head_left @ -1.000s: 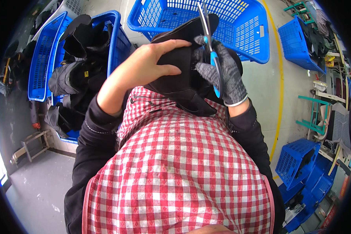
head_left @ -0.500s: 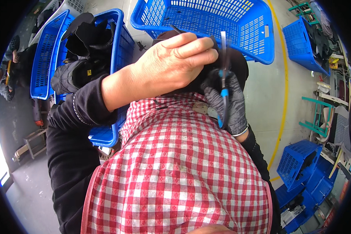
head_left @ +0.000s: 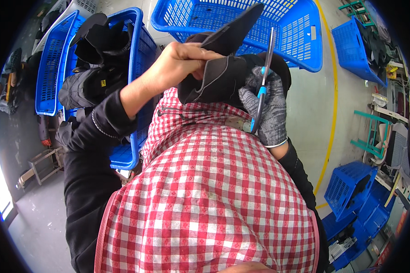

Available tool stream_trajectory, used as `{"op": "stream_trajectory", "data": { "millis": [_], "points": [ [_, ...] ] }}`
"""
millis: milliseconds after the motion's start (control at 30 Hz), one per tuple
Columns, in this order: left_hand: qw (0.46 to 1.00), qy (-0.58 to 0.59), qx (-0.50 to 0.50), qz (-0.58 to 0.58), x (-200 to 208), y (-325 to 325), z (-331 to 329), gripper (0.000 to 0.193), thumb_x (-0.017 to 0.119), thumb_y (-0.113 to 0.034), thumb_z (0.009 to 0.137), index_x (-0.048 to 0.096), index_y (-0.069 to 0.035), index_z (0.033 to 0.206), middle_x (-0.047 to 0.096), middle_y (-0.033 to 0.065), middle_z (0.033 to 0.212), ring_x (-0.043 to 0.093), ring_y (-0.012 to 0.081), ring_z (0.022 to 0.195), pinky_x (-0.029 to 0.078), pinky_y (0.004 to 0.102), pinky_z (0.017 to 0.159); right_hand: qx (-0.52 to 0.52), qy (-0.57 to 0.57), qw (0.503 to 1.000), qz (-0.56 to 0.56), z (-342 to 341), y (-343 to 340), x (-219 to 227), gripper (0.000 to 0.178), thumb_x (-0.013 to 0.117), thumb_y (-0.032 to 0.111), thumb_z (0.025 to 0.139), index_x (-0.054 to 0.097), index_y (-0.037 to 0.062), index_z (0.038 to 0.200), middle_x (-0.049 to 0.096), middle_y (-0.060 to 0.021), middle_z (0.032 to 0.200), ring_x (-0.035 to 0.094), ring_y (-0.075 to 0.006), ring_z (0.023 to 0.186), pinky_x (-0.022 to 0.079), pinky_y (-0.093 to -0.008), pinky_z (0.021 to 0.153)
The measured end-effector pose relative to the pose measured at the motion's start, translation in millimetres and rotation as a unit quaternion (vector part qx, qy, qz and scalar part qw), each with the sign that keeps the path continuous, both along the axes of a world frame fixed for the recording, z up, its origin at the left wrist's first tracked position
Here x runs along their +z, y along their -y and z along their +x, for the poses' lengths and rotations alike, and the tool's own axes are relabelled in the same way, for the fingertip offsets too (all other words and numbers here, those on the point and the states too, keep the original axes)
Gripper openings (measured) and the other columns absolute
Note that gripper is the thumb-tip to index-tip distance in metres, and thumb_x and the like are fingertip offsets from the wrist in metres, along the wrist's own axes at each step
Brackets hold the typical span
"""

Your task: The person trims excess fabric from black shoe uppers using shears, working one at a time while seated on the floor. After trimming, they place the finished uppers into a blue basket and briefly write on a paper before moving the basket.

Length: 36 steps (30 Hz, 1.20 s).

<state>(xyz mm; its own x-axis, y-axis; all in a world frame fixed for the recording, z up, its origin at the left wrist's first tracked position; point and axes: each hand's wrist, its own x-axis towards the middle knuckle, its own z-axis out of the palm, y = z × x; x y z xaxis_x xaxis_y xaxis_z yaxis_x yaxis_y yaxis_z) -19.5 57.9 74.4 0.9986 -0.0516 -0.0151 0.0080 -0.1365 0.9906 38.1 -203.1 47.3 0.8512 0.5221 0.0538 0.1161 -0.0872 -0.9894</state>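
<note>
My bare left hand [head_left: 175, 68] is closed on a black boot upper [head_left: 221, 77], whose tall flap sticks up and away from me. My right hand [head_left: 272, 109] wears a grey knitted glove. It grips a pair of scissors [head_left: 261, 93] with black and blue handles, blades pointing away from me. Its fingertips lie beside or against the right side of the boot upper; the exact contact is hidden. Below both hands spreads a red and white checked apron [head_left: 205, 182].
An open blue basket [head_left: 316, 50] stands just beyond the hands. At left, another blue basket [head_left: 141, 50] holds black boots [head_left: 93, 86]. More blue baskets [head_left: 348, 182] stand at right, past a yellow floor line [head_left: 335, 100]. Another person's gloved hand [head_left: 9, 107] shows at far left.
The boot upper has been lifted and turned, so its flap and opening now show. My left hand has shifted left with it. The scissors tilt slightly more to the right.
</note>
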Motion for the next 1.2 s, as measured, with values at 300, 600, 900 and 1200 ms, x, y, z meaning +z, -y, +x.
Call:
{"op": "stream_trajectory", "data": {
  "millis": [300,600,900,1200],
  "points": [
    [0.903,-0.036,-0.070,0.423,24.3,8.0,-70.4,0.027,0.061,-0.005,0.083,0.077,-0.008,0.105,0.071,0.0134,0.105,0.069,0.0322,0.094,0.056,0.0392,0.083,0.030,0.078,0.987,-0.137,-2.4,-14.4,12.9,0.067,0.090,0.015,0.078,0.055,0.0061,0.135,0.069,-0.0157,0.122,0.070,-0.0269,0.110,0.056,-0.0389,0.096],
    [0.900,0.226,0.048,0.369,41.6,26.9,-15.7,0.044,0.081,-0.011,0.082,0.068,-0.003,0.123,0.062,0.0126,0.127,0.054,0.0327,0.125,0.045,0.0438,0.104,0.046,-0.028,0.998,-0.028,-5.4,-23.1,-10.7,0.059,0.081,0.004,0.086,0.054,0.0047,0.138,0.065,-0.0100,0.127,0.062,-0.0212,0.120,0.052,-0.0342,0.100],
    [0.929,0.054,0.218,0.293,-23.3,28.9,-35.5,0.040,0.089,-0.024,0.079,0.076,-0.005,0.111,0.064,0.0091,0.113,0.056,0.0277,0.118,0.049,0.0406,0.102,0.081,-0.297,0.905,0.295,3.7,4.0,6.2,0.050,0.063,0.047,0.100,0.054,0.0039,0.124,0.064,-0.0083,0.088,0.060,-0.0145,0.071,0.049,-0.0251,0.063],
    [0.977,-0.037,0.191,-0.092,-38.8,31.6,-29.1,0.026,0.077,-0.013,0.093,0.072,-0.002,0.116,0.073,0.0014,0.098,0.069,0.0098,0.089,0.056,0.0237,0.085,0.146,-0.368,0.908,0.135,-20.4,14.4,-14.2,0.032,0.063,0.018,0.103,0.056,0.0052,0.132,0.063,-0.0056,0.108,0.062,-0.0141,0.089,0.053,-0.0236,0.076]
  ]
}}
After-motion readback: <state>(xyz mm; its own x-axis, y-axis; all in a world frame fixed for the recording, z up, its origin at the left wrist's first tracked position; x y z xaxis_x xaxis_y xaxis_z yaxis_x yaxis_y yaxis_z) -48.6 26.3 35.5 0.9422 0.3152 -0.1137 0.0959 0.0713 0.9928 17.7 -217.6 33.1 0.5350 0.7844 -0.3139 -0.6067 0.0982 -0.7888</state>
